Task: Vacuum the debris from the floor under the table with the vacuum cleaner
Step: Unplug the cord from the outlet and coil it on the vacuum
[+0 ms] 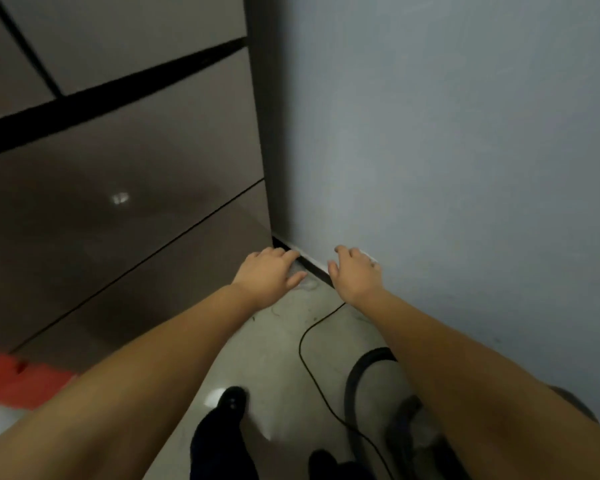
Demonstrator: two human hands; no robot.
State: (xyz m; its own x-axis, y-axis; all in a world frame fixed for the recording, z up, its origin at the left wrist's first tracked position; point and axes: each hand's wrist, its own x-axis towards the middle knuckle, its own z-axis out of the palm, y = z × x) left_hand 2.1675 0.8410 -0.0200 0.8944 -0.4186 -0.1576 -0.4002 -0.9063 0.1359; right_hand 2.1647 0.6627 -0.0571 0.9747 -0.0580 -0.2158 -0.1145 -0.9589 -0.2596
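Both forearms reach forward toward the wall (465, 133) base. Left hand (269, 273) and right hand (355, 271) hover there, fingers loosely spread, holding nothing. Vacuum hose (355, 379) and cord (309, 341) lie on the floor (278, 341) beside the wall.

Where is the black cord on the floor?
In the head view, the thin black cord lies on the pale floor between the two forearms, curving from beneath the right hand down past the dark vacuum hose on its right.

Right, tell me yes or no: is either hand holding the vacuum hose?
No. The left hand and right hand reach empty toward the wall base, while the vacuum hose lies on the floor under the right forearm.
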